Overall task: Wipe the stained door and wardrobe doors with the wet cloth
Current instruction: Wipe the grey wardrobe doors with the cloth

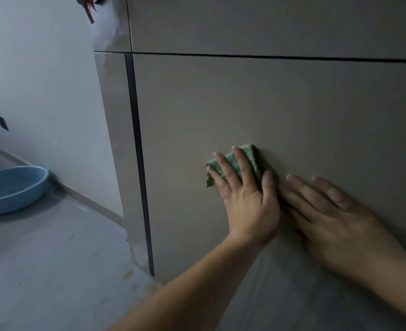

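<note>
A folded green cloth (246, 161) lies flat against the beige wardrobe door (280, 103). My left hand (245, 194) presses the cloth to the door with straight, spread fingers, its thumb beside the cloth's right edge. Just to the right, my right hand (335, 216) rests flat on the bare door with its fingers straight, holding nothing. It looks slightly blurred. Faint wet streaks show on the door below the hands.
A dark vertical strip (137, 149) marks the door's left edge, and a horizontal gap (269, 56) divides it from the upper door. A blue basin (11, 189) sits on the grey floor by the white wall (42, 80). Something red (89, 8) hangs at the top left.
</note>
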A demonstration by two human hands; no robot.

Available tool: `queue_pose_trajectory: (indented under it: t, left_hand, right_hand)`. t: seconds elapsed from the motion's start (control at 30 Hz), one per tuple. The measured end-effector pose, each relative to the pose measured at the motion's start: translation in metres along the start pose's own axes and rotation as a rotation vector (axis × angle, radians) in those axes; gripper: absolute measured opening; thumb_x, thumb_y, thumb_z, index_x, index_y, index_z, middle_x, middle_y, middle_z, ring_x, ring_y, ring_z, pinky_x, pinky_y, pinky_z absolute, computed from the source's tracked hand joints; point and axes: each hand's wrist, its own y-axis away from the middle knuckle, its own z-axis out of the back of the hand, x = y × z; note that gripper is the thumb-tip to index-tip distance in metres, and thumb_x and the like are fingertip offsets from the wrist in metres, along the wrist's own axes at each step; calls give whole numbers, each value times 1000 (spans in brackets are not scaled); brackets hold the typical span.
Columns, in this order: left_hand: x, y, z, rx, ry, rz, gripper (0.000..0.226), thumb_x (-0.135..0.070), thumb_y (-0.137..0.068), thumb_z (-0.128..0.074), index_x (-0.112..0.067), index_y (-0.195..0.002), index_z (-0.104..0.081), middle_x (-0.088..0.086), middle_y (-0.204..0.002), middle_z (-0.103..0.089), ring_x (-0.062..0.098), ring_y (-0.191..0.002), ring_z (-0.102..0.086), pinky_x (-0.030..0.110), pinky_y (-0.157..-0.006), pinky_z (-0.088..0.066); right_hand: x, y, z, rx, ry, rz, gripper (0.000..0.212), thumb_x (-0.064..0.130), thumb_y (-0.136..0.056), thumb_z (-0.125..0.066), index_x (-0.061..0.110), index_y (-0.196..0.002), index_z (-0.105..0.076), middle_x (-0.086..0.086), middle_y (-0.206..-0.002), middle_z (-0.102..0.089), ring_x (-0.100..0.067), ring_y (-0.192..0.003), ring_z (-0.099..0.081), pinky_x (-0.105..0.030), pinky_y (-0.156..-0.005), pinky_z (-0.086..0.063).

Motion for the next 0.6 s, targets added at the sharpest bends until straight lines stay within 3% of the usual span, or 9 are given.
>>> queue_pose_trajectory:
  t: [0.2,0.3,0.4,0.47,0.53,0.6]
  left_hand:
    - [42,-54,46,-154,179,325,68,-45,-110,-31,-38,-160,14,-2,-167,32,34,-153,29,48,-123,16]
    - [35,-35,27,-130,165,280,72,-45,-109,-34,-36,-160,15,-1,-165,35,33,-152,31,46,-123,17]
    - [43,12,-5,-11,169,207,78,-51,-103,-35,-38,-155,22,-11,-150,49,18,-139,46,37,-118,23]
    - [61,16,-7,44,143,222,69,-49,-108,-28,-36,-156,20,-12,-145,51,16,-134,50,34,-115,28]
    - [82,-5,8,-6,114,330,64,-52,-108,-13,-28,-162,10,-1,-157,43,28,-144,44,41,-118,30]
    - [94,-28,28,-129,259,531,60,-50,-110,-14,-36,-161,14,1,-165,34,34,-153,30,51,-123,19]
  right_hand:
    - [0,6,-1,32,95,25,65,31,-98,-42,4,-156,-33,-14,-166,-24,-36,-152,-27,-54,-122,-21]
    - [1,6,1,41,97,34,69,33,-96,-46,4,-157,-32,-14,-167,-24,-36,-152,-28,-55,-122,-22]
    - [1,4,1,56,99,32,70,35,-96,-44,4,-157,-32,-14,-167,-23,-35,-153,-25,-55,-123,-18]
    - [2,4,-1,61,101,17,70,36,-96,-45,6,-157,-32,-14,-167,-23,-35,-154,-23,-56,-124,-15]
    - [5,1,-6,65,108,40,69,36,-96,-45,7,-157,-33,-14,-167,-23,-36,-153,-24,-56,-124,-14]
    - [17,-7,-15,88,91,81,68,35,-96,-43,7,-157,-34,-15,-167,-22,-36,-153,-23,-56,-124,-14]
